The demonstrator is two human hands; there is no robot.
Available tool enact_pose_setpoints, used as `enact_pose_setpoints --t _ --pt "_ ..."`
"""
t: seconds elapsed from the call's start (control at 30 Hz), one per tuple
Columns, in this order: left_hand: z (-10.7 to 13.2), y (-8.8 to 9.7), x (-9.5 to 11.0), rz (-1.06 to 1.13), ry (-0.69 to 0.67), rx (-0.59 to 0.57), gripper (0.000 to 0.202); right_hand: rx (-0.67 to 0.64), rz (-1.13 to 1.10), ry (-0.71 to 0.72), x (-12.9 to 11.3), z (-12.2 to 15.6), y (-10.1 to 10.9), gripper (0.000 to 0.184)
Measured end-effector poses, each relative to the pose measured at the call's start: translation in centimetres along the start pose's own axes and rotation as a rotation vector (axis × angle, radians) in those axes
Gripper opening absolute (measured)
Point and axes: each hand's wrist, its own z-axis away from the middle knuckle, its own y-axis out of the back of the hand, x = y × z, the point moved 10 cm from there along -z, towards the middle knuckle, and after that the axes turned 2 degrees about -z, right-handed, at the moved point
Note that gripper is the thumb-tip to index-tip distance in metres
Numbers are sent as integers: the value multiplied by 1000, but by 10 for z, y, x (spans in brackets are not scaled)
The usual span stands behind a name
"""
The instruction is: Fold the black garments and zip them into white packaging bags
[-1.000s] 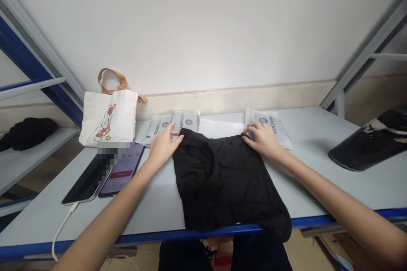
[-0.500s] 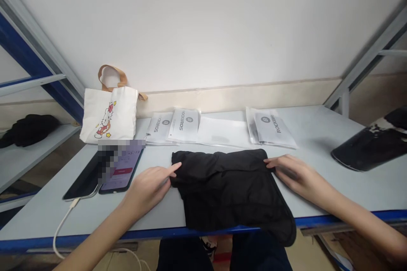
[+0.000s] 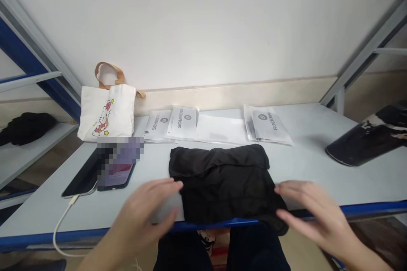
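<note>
A piece of black cloth (image 3: 222, 182) lies on the desk in front of me, its far part folded over toward me and its near edge hanging slightly past the desk's front edge. My left hand (image 3: 149, 207) is beside the cloth's left side, thumb and fingers spread, somewhat blurred. At the lower right side of the cloth is my right hand (image 3: 313, 209), also with thumb and fingers apart, its fingertips at the cloth's edge. Whether those fingertips touch the fabric I cannot tell. Neither hand grips anything.
Along the back of the desk (image 3: 305, 169) lie several clear ROCKBROS pouches (image 3: 182, 123). At the left are a white tote bag (image 3: 106, 112), two phones (image 3: 84, 173) and a white charging cable (image 3: 60, 224). A dark cylindrical object (image 3: 359, 144) lies at the right.
Both hands have let go of the cloth's upper corners and moved down toward me along its sides, fingers spreading. The cloth's folded far part now lies flatter.
</note>
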Motion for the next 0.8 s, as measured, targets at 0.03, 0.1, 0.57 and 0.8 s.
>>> enact_pose_setpoints --t 0.03,0.1,0.57,0.8 --pt "4 -6 14 18 -50 -43 44 -30 27 20 -7 7 -4 47" --pt "9 -20 33 45 -105 -103 44 -112 87 35 -14 19 -17 58" --pt "23 -23 -28 368 496 -2 30 -71 -249 -125 -5 11 -8 28" --pt "1 -28 -47 613 730 17 43 -134 -605 -583 40 -26 -17 29"
